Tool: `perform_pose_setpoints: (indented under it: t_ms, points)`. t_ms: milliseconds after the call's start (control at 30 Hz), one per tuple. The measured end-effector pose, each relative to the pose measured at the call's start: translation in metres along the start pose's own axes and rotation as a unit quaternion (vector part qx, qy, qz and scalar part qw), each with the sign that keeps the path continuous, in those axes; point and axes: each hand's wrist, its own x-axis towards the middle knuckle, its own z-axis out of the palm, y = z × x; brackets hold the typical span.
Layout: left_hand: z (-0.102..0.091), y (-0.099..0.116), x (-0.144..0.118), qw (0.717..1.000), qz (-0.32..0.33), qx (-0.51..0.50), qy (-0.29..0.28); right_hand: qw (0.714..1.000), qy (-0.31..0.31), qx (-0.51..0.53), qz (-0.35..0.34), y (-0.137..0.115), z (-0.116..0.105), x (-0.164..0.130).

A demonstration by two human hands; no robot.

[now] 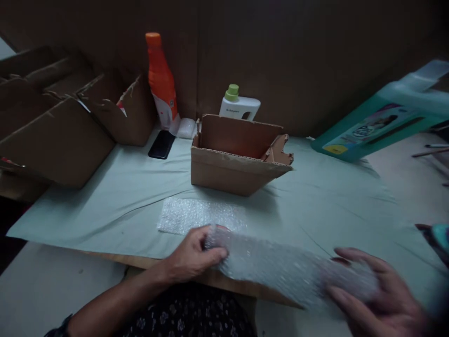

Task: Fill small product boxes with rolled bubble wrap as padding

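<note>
Both hands, left (194,257) and right (379,290), grip opposite ends of a bubble-wrapped bundle (280,269) at the worktop (333,196) edge. Behind stands an open cardboard box (235,161), interior apparently empty; a flat bubble-wrap sheet (196,215) lies between.

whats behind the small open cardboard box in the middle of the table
Behind the small cardboard box a white bottle with a green cap stands against the brown wall. Only its top shows; the box's back flap covers its lower part.

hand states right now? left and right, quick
Left hand: closed on one end of the bubble-wrapped bundle.
Right hand: fingers spread, cupping the bundle's other end; blurred, so the grip cannot be told.
</note>
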Motion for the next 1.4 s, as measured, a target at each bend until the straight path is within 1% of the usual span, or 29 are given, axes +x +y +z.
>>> perform_pose_setpoints:
  t_ms: [33, 100, 167, 200, 267, 333, 367, 433, 467, 500, 533, 600, 633, 667, 733, 767, 800, 833, 900, 967, 1000, 1100, 1200, 1267, 1333, 1400]
  points:
    - [-0.015, 0.006, -0.012, 0.998, -0.002, 0.024, 0.052, 0.999, -0.026, 0.029, 0.012, -0.01, 0.014, 0.005]
    - [-0.051, 0.015, -0.037, 0.984, 0.003, 0.083, 0.155, 0.993, -0.084, 0.08, 0.011, -0.033, 0.051, 0.011]
    - [-0.088, 0.017, -0.055, 0.957, 0.014, 0.154, 0.245, 0.987, -0.13, 0.082, -0.041, -0.054, 0.096, 0.014]
    - [-0.106, 0.015, -0.06, 0.939, 0.019, 0.193, 0.283, 0.984, -0.148, 0.066, -0.073, -0.062, 0.119, 0.016]
    - [-0.134, 0.007, -0.063, 0.902, 0.008, 0.276, 0.332, 0.977, -0.166, 0.001, -0.134, -0.071, 0.159, 0.023]
    - [-0.15, -0.004, -0.057, 0.865, -0.053, 0.367, 0.338, 0.967, -0.156, -0.078, -0.183, -0.071, 0.187, 0.032]
    - [-0.153, -0.009, -0.053, 0.842, -0.093, 0.416, 0.331, 0.962, -0.143, -0.111, -0.204, -0.067, 0.194, 0.037]
    - [-0.154, -0.017, -0.046, 0.79, -0.156, 0.504, 0.312, 0.954, -0.114, -0.152, -0.233, -0.056, 0.196, 0.044]
    - [-0.153, -0.02, -0.045, 0.77, -0.171, 0.537, 0.3, 0.951, -0.104, -0.159, -0.243, -0.05, 0.192, 0.047]
    - [-0.151, -0.022, -0.045, 0.755, -0.177, 0.562, 0.289, 0.951, -0.097, -0.159, -0.248, -0.045, 0.186, 0.049]
    - [-0.15, -0.023, -0.047, 0.747, -0.176, 0.577, 0.28, 0.951, -0.092, -0.159, -0.25, -0.04, 0.178, 0.05]
    - [-0.151, -0.025, -0.052, 0.74, -0.159, 0.593, 0.274, 0.95, -0.091, -0.162, -0.251, -0.032, 0.163, 0.054]
    - [-0.151, -0.026, -0.054, 0.735, -0.134, 0.6, 0.286, 0.948, -0.093, -0.171, -0.252, -0.029, 0.158, 0.057]
    - [-0.152, -0.026, -0.056, 0.725, -0.096, 0.609, 0.307, 0.944, -0.098, -0.185, -0.256, -0.027, 0.154, 0.061]
    - [-0.148, -0.026, -0.056, 0.697, 0.012, 0.628, 0.346, 0.933, -0.116, -0.219, -0.262, -0.024, 0.152, 0.071]
    - [-0.143, -0.026, -0.054, 0.684, 0.068, 0.636, 0.351, 0.927, -0.127, -0.234, -0.264, -0.023, 0.154, 0.076]
    - [-0.136, -0.027, -0.051, 0.677, 0.117, 0.644, 0.337, 0.921, -0.139, -0.247, -0.266, -0.022, 0.157, 0.081]
    - [-0.127, -0.028, -0.047, 0.679, 0.156, 0.649, 0.305, 0.916, -0.149, -0.258, -0.269, -0.021, 0.16, 0.086]
    - [-0.108, -0.034, -0.039, 0.7, 0.199, 0.649, 0.221, 0.905, -0.164, -0.276, -0.28, -0.021, 0.167, 0.09]
    - [-0.092, -0.042, -0.032, 0.722, 0.199, 0.644, 0.155, 0.897, -0.168, -0.289, -0.289, -0.02, 0.171, 0.089]
    - [-0.086, -0.046, -0.029, 0.729, 0.192, 0.643, 0.138, 0.895, -0.167, -0.293, -0.291, -0.019, 0.171, 0.087]
    - [-0.083, -0.054, -0.027, 0.733, 0.181, 0.644, 0.125, 0.896, -0.169, -0.294, -0.288, -0.018, 0.169, 0.079]
    - [-0.089, -0.054, -0.028, 0.728, 0.193, 0.647, 0.117, 0.9, -0.177, -0.277, -0.287, -0.016, 0.167, 0.073]
    - [-0.093, -0.052, -0.028, 0.727, 0.204, 0.646, 0.112, 0.898, -0.177, -0.277, -0.294, -0.014, 0.163, 0.073]
    - [-0.095, -0.052, -0.027, 0.727, 0.213, 0.643, 0.112, 0.893, -0.148, -0.292, -0.309, -0.012, 0.154, 0.076]
    - [-0.096, -0.053, -0.026, 0.731, 0.217, 0.637, 0.111, 0.893, -0.082, -0.292, -0.333, -0.014, 0.135, 0.081]
